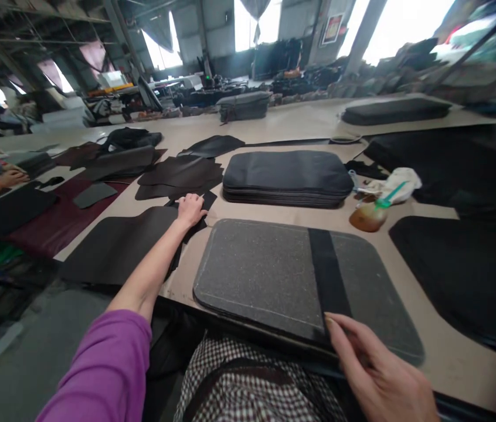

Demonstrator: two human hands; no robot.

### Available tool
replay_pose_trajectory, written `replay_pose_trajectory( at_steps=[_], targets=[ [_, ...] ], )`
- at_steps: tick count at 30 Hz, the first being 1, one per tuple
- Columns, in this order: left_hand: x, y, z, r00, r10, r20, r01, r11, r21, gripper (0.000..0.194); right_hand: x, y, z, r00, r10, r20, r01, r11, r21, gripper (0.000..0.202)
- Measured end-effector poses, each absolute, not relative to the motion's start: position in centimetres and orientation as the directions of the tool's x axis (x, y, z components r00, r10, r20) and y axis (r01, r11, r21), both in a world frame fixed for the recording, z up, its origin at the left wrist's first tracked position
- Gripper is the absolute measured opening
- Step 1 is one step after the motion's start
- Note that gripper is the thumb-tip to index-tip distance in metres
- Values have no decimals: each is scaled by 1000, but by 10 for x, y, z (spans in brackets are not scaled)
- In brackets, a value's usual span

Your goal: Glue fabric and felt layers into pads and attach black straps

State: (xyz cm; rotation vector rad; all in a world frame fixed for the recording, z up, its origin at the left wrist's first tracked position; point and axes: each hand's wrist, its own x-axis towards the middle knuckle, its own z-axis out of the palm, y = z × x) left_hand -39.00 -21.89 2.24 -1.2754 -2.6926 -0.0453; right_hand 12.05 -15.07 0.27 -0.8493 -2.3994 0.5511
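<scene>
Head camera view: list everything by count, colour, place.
Panel: one, grey, before the person
Strip: one, black, across the panel
Near stack: one, black, behind the panel
Far stacks: two, grey, farther back
Bottle: one, amber, right of near stack
Bundle: one, white, beside the bottle
Loose pieces: several, dark, left and right
Sheet: one, maroon, left
Tabletop: count unclear, tan, centre
Windows: several, white, back
Background clutter: uncountable, blurred, back
Other person's hand: one, far left
Garment: one, checked, lap
Sleeve: one, purple, left arm
Left hand: one, on loose pieces
Right hand: one, strip's near end

Panel (261, 269) speckled gray, strip (329, 269) black, sleeve (102, 369) purple, garment (248, 398) dark-and-white checked, tabletop (468, 375) tan, bottle (366, 219) amber, nozzle (392, 194) green.
</scene>
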Motion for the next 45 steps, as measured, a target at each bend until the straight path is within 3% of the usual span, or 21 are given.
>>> replay_pose_trajectory(
  at_steps=[4,11,18,27,32,37,41,45],
  targets=[
    [-390,-205,9,-635,760,137,763,645,-47,24,118,-155,6,-666,656,354,454,734,-505,38],
    [-425,-193,12,-694,718,53,719,695,-9,48,106,-159,10,-676,628,385,422,759,-497,34],
    [-437,-170,10,-654,755,-44,756,651,-64,24,99,-154,10,-693,582,426,390,799,-457,30],
    [-435,-168,2,-606,795,4,795,606,-24,25,106,-153,4,-679,600,423,409,788,-461,29],
    [-435,-173,-1,-623,767,153,782,607,144,14,109,-154,8,-672,597,437,395,789,-471,28],
    [-456,-195,21,-732,594,334,678,581,451,9,111,-158,14,-652,599,466,380,789,-483,28],
    [-476,-223,49,-820,395,415,563,423,710,19,107,-163,21,-660,578,480,339,799,-497,25],
    [-483,-246,76,-871,252,421,478,244,844,24,98,-168,28,-674,524,521,273,832,-483,22]
  ],
)
